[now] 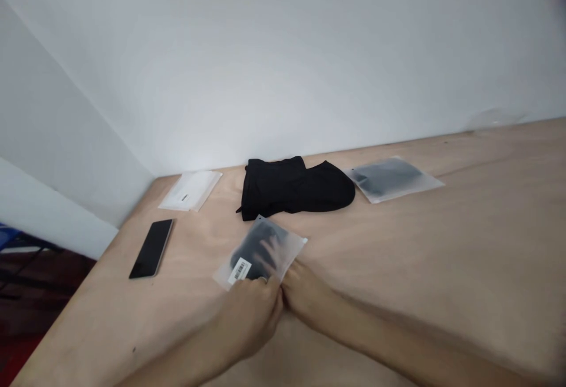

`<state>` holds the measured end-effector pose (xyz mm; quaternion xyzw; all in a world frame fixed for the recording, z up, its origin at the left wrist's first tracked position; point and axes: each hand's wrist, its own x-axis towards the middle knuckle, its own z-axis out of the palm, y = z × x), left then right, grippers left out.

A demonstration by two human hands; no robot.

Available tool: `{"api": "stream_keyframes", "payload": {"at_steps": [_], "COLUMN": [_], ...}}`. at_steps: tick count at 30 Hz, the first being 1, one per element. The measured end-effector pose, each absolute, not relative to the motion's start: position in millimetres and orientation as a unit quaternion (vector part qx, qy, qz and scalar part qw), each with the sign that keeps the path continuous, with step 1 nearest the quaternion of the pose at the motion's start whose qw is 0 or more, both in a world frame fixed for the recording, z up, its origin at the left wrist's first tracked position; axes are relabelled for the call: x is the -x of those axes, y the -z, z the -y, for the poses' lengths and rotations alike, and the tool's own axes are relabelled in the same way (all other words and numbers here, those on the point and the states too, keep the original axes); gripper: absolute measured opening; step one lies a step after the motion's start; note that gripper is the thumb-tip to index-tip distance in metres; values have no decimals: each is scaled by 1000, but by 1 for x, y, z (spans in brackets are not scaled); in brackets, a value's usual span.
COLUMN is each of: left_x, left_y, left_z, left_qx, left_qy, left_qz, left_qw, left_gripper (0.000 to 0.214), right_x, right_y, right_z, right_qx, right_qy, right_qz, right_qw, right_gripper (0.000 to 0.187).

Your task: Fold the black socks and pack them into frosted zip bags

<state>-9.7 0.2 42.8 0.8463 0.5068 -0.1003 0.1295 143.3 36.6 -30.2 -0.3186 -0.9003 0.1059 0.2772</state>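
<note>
A frosted plastic bag [260, 251] with a dark cloth inside and a barcode sticker lies on the wooden table [442, 257]. My left hand [250, 313] rests at the bag's near edge, with some fingers showing through the plastic inside the bag. My right hand [305, 292] meets it there and pinches the bag's near right edge. Both hands are closed on the bag. Just behind the bag lies a pile of black cloth [294, 186].
A black phone [151, 248] lies face up near the table's left edge. A flat white bag [191, 190] sits at the back left. Another frosted bag with dark contents [391, 179] lies at the back right. A white wall stands behind the table.
</note>
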Motion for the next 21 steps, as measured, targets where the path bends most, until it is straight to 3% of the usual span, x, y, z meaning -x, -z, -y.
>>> {"api": "stream_keyframes", "payload": {"at_steps": [7, 10, 15, 21], "left_x": [30, 30, 20, 23], "left_y": [-36, -31, -35, -48], "left_z": [0, 2, -4, -9], "left_qx": [-859, -869, -868, -884], "left_qy": [43, 44, 97, 76], "left_qz": [-505, -490, -484, -451], "left_qw": [79, 55, 59, 93], "left_gripper": [27, 23, 20, 20], "right_x": [-174, -188, -179, -167], "right_y": [14, 23, 14, -1], "right_z": [-11, 6, 4, -8], "right_qx": [286, 324, 261, 208], "right_qy": [-129, -127, -262, -326], "right_qz": [923, 917, 925, 916], "right_qw": [223, 198, 84, 106], "right_gripper": [53, 67, 94, 85]}}
